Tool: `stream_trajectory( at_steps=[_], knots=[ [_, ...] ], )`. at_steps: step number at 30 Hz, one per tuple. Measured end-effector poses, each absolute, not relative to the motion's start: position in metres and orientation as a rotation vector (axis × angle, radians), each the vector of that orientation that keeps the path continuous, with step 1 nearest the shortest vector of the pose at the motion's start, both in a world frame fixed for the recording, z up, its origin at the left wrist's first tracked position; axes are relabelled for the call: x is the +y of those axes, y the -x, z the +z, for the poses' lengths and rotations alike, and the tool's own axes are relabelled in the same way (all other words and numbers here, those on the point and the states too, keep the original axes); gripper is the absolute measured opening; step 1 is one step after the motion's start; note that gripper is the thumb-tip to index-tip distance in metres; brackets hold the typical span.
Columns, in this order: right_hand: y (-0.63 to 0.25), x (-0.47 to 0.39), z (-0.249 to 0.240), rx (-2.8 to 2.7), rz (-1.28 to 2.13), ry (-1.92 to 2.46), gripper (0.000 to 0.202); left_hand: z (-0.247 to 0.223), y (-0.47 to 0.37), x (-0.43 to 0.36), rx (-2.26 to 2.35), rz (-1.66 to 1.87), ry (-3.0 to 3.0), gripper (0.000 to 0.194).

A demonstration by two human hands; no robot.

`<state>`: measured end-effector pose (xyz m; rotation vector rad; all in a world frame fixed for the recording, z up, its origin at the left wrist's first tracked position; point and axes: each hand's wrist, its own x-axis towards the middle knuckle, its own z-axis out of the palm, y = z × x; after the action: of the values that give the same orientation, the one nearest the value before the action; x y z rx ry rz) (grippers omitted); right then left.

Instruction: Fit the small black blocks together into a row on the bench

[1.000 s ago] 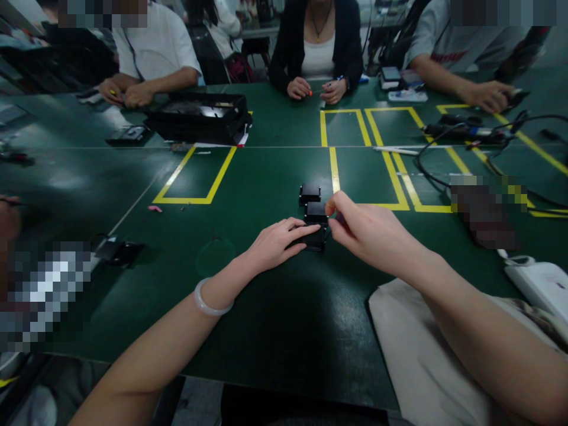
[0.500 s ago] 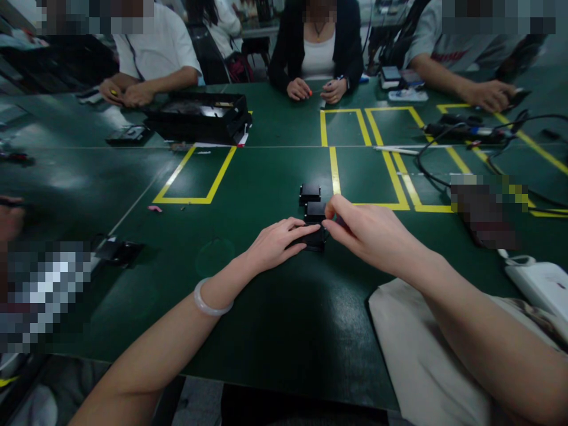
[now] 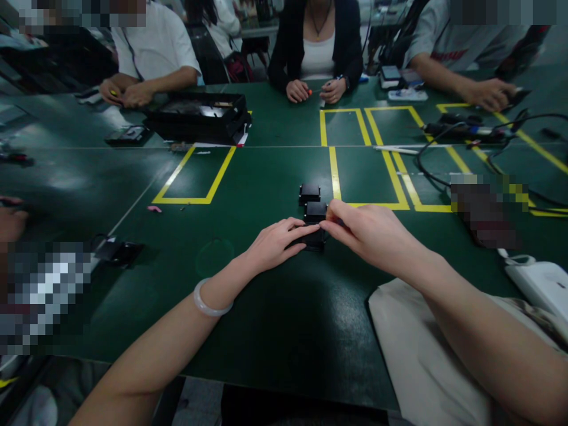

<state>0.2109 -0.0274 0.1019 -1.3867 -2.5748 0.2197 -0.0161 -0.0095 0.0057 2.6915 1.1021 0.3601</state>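
Three small black blocks stand in a row on the green table: a far one (image 3: 309,192), a middle one (image 3: 316,211) and a near one (image 3: 316,241) partly covered by my fingers. My left hand (image 3: 280,241) reaches in from the left, index finger across the top of the near block and thumb along its near side, holding it against the table. My right hand (image 3: 355,225) is closed in a pinch at that block's right end, beside the middle block. What lies between its fingertips is hidden.
Yellow tape (image 3: 377,206) marks rectangles on the green table (image 3: 275,331). Left of centre stands a black tray (image 3: 199,121). Cables (image 3: 419,160) and a blurred-out dark object (image 3: 486,216) lie right, near a white device (image 3: 541,284) and beige cloth (image 3: 412,343). Several people sit around.
My right hand's fingertips have shifted and turned slightly at the near block's right end. My left hand and the black blocks keep their places.
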Motion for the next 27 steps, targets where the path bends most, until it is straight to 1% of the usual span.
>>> stream_trajectory(
  at_steps=[7,12,19,22,25,27],
  knots=[
    [-0.2104,-0.0281,0.1023,-2.536,0.233,1.378,0.020,0.0054,0.0165,-0.0092,1.089,0.363,-2.687,0.048],
    [-0.2106,-0.0281,0.1027,-2.571,0.223,1.378,0.029,0.0057,0.0166,-0.0096,1.102,0.346,-2.691,0.048],
    [-0.2098,-0.0281,0.1024,-2.519,0.230,1.384,0.020,0.0062,0.0169,-0.0096,1.087,0.362,-2.681,0.049],
    [-0.2109,-0.0280,0.1022,-2.527,0.251,1.347,0.025,0.0057,0.0165,-0.0096,1.079,0.378,-2.675,0.050],
    [-0.2116,-0.0274,0.1011,-2.559,0.198,1.388,0.032,0.0060,0.0160,-0.0099,1.077,0.371,-2.669,0.050],
    [-0.2111,-0.0274,0.1008,-2.560,0.169,1.414,0.029,0.0071,0.0156,-0.0102,1.080,0.363,-2.663,0.050]
  ],
)
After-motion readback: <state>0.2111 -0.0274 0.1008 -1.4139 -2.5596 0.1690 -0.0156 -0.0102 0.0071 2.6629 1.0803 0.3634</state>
